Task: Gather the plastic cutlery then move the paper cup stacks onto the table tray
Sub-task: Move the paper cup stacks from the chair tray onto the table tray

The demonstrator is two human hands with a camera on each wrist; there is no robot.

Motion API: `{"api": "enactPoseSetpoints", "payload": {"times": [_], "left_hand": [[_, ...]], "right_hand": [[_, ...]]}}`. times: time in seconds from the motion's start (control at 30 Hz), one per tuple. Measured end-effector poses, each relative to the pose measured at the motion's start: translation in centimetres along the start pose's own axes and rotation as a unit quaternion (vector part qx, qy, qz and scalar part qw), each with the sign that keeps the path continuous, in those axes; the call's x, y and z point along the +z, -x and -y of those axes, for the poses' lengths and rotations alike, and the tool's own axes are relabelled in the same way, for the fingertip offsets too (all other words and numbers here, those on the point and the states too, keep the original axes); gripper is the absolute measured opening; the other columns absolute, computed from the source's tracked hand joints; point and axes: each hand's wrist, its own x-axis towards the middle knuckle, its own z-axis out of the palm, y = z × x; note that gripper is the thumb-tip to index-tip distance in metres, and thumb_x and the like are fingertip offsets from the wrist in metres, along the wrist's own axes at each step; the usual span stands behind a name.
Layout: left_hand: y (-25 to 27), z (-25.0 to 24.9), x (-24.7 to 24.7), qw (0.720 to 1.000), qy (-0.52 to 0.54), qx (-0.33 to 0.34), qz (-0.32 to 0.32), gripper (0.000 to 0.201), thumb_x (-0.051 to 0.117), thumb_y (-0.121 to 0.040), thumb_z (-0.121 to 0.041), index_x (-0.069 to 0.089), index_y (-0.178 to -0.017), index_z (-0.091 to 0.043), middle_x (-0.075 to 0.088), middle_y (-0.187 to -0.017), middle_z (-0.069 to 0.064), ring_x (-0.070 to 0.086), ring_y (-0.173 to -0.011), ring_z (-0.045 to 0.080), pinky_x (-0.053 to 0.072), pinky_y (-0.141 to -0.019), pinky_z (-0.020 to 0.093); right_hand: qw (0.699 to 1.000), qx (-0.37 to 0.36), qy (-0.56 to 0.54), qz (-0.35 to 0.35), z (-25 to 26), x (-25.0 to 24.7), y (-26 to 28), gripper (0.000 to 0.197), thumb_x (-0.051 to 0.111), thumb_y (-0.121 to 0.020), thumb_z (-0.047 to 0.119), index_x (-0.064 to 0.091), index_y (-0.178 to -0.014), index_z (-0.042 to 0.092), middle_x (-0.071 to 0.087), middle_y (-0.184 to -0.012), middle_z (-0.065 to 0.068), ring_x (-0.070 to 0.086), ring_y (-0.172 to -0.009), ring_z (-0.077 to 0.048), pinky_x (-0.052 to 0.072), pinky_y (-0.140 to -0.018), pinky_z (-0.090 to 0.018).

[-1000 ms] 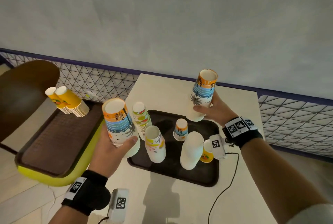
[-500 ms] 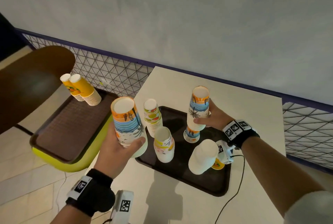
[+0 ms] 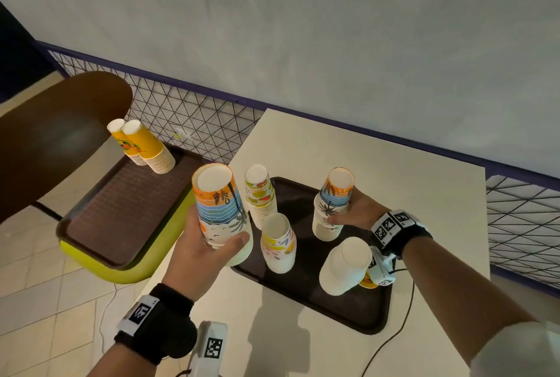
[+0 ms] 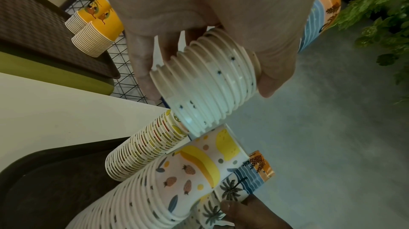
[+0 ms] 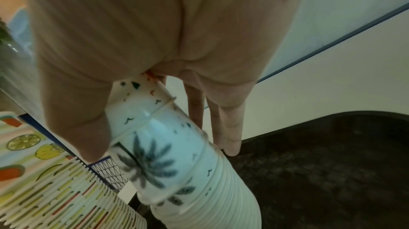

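**Two cup stacks in hand, one landing, one still up in the air**

Over the black tray [image 3: 357, 313] on the white table [image 3: 394, 170], both hands were busy. Left hand [image 3: 200, 252] had its fingers and thumb wrapped round a beach-print cup stack [image 3: 219, 210], upside down, held clear of everything at about 9 o'clock of the tray, over its left edge. Right hand [image 3: 353, 214] was clamped on a slimmer palm-tree stack [image 3: 331, 203] toward 12 o'clock of the tray; its bottom looked on or just above the tray floor, can't tell which from the wrist view.

Already standing on the tray: a fruit-print stack [image 3: 260, 194] at 10 o'clock, a banana-print stack [image 3: 277, 243] near the middle, and a plain white stack [image 3: 345, 267] at 3 o'clock with an orange cup [image 3: 368, 281] peeking out behind it. Two yellow stacks [image 3: 145, 146] still leaned on the brown tray [image 3: 121, 213] on the green seat, way off at 9 o'clock. No cutlery visible anywhere.

What matters for the next bit, I reckon: the left stack's long axis was near upright, tipped a little, and the free tray floor lay toward 6 o'clock of it, just beside the banana stack. So it'd need to go straight down without nudging that neighbour. Left hand's the closer one for the yellow stacks too.
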Motion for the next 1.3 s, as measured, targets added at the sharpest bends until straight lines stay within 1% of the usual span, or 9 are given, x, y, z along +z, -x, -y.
{"api": "enactPoseSetpoints", "payload": {"times": [0.23,0.5,0.57,0.73,0.83,0.93,1.07,1.2,1.3], "left_hand": [[0.2,-0.8,0.1,1.000,-0.003,0.011,-0.002,0.071,0.079,-0.074,-0.038,0.039,-0.131,-0.050,0.062,-0.128,-0.024,0.060,-0.117,-0.002,0.047,-0.092,0.020],[-0.6,-1.3,0.4,1.000,-0.005,0.013,0.001,0.069,0.081,-0.077,-0.034,0.039,-0.129,-0.052,0.060,-0.126,-0.029,0.059,-0.116,-0.005,0.048,-0.092,0.019],[2.5,-3.6,-1.2,0.998,0.007,0.057,-0.008,0.070,0.082,-0.078,-0.029,0.040,-0.131,-0.048,0.062,-0.126,-0.027,0.061,-0.116,-0.004,0.050,-0.092,0.022],[1.7,-4.3,-0.5,0.998,0.013,0.060,0.012,0.070,0.084,-0.077,-0.029,0.042,-0.131,-0.046,0.064,-0.126,-0.023,0.062,-0.115,-0.001,0.052,-0.093,0.026],[1.6,-4.6,0.0,0.998,0.010,0.059,0.020,0.071,0.084,-0.077,-0.033,0.042,-0.134,-0.040,0.064,-0.126,-0.021,0.062,-0.115,-0.001,0.053,-0.095,0.028],[1.6,-5.4,0.3,0.997,0.014,0.067,0.030,0.074,0.084,-0.075,-0.041,0.043,-0.136,-0.033,0.064,-0.125,-0.020,0.063,-0.114,0.000,0.055,-0.095,0.031],[1.8,-6.4,0.5,0.994,0.025,0.094,0.044,0.078,0.080,-0.072,-0.051,0.044,-0.138,-0.028,0.064,-0.126,-0.017,0.064,-0.115,0.002,0.055,-0.093,0.031],[2.1,-6.9,0.9,0.993,0.014,0.106,0.051,0.075,0.080,-0.073,-0.044,0.047,-0.138,-0.027,0.065,-0.125,-0.016,0.064,-0.115,0.003,0.056,-0.093,0.031],[1.9,-6.8,1.2,0.994,0.011,0.093,0.061,0.075,0.087,-0.072,-0.030,0.048,-0.136,-0.030,0.065,-0.122,-0.019,0.064,-0.113,0.001,0.057,-0.092,0.032]], "right_hand": [[0.999,-0.008,0.037,-0.001,0.1,-0.8,1.2,0.097,0.094,-0.072,0.027,0.030,-0.144,0.041,0.052,-0.139,0.007,0.051,-0.131,-0.017,0.045,-0.115,-0.042],[0.998,0.021,0.040,-0.046,4.1,-5.3,5.0,0.093,0.090,-0.077,0.037,0.031,-0.149,0.044,0.050,-0.143,0.002,0.051,-0.132,-0.026,0.047,-0.108,-0.043],[0.991,-0.033,0.032,-0.122,8.0,-6.1,10.4,0.085,0.085,-0.081,0.042,0.033,-0.149,0.044,0.051,-0.144,0.006,0.050,-0.135,-0.022,0.045,-0.111,-0.043],[0.965,-0.154,-0.001,-0.210,14.5,-6.8,14.5,0.067,0.075,-0.088,0.045,0.042,-0.146,0.040,0.057,-0.142,0.013,0.050,-0.137,-0.010,0.046,-0.112,-0.038],[0.956,-0.228,-0.042,-0.181,18.2,-4.0,16.1,0.065,0.076,-0.091,0.039,0.045,-0.148,0.035,0.059,-0.140,0.013,0.052,-0.134,-0.006,0.049,-0.108,-0.032],[0.963,-0.241,-0.012,-0.118,20.1,-0.1,16.5,0.074,0.076,-0.089,0.046,0.039,-0.153,0.036,0.056,-0.142,0.012,0.051,-0.132,-0.003,0.049,-0.104,-0.026],[0.976,-0.211,0.018,-0.040,20.4,4.1,15.6,0.084,0.072,-0.090,0.055,0.024,-0.157,0.039,0.050,-0.148,0.013,0.051,-0.126,0.004,0.048,-0.109,-0.033],[0.975,-0.214,-0.061,-0.015,19.7,6.4,14.6,0.071,0.072,-0.090,0.053,0.036,-0.149,0.041,0.059,-0.140,0.023,0.057,-0.128,0.001,0.050,-0.110,-0.039],[0.973,-0.201,-0.106,-0.032,19.6,6.8,14.2,0.071,0.080,-0.087,0.044,0.042,-0.146,0.034,0.064,-0.135,0.020,0.061,-0.125,0.001,0.050,-0.111,-0.038]]}}
